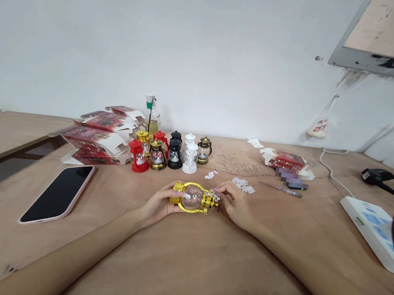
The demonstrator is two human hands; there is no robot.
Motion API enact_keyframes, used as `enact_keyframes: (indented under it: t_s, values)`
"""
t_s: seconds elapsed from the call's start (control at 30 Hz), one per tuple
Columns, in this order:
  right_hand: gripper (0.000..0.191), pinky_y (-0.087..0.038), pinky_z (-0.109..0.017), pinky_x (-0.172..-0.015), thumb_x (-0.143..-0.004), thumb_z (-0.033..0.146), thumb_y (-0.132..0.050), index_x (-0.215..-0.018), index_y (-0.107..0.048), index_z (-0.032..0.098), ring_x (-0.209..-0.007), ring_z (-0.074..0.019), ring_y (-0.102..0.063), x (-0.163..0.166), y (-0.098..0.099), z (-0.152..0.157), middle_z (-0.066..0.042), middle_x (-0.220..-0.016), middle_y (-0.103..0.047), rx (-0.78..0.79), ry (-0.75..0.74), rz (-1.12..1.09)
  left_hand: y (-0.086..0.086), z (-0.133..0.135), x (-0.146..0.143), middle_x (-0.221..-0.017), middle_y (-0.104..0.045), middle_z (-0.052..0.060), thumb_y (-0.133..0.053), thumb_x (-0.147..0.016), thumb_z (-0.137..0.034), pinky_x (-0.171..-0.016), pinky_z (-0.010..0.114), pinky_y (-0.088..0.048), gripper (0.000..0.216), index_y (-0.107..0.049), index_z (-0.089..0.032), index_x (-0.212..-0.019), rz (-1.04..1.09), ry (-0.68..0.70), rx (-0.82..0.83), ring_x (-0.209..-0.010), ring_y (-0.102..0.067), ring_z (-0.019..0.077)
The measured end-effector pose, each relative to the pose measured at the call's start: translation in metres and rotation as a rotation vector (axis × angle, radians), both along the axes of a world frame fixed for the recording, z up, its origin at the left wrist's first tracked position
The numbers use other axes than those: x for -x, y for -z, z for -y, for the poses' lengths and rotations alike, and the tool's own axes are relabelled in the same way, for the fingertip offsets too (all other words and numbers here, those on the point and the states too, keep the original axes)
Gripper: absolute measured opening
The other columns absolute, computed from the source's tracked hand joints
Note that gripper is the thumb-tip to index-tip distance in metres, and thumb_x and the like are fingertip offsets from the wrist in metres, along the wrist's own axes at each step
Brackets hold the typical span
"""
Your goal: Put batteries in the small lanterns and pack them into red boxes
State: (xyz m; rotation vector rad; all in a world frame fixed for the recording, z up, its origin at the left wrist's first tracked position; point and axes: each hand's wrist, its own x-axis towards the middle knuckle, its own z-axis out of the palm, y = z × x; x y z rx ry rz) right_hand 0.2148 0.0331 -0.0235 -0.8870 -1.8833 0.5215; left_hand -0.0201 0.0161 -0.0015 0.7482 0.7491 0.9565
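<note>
Gold plastic lantern with clear globe [194, 198] is held sideways, low on the plywood table [183, 260], well back from the near edge. Left hand [157, 206] curls round its top; right hand [235, 205] grips its base. Bracing it low should stop rolling. Bare board in front; small white bits [243, 186] just behind.

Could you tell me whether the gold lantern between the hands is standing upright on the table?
No, the gold lantern lies on its side, held at its ends by the left hand and the right hand.

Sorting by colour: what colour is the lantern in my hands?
The lantern is gold with a clear globe, head view.
</note>
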Motion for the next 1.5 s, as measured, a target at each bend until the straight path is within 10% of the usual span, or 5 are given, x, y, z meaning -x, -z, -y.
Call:
enact_keyframes:
  t_s: [1.5]
  values:
    - [0.011,-0.043,-0.027,-0.062,-0.085,0.013,-0.044,-0.077,-0.049,0.020,-0.067,-0.0139,-0.054,0.0019,0.0038,-0.0027,-0.001,-0.076,-0.059,0.139,0.011,0.139,0.0004,0.0007,0.0021,-0.094,-0.063,0.001,-0.067,-0.055,-0.007,-0.085,0.041,-0.053,0.036,-0.058,-0.018,-0.087,0.014,0.046,-0.072,-0.086,-0.062,0.0189]
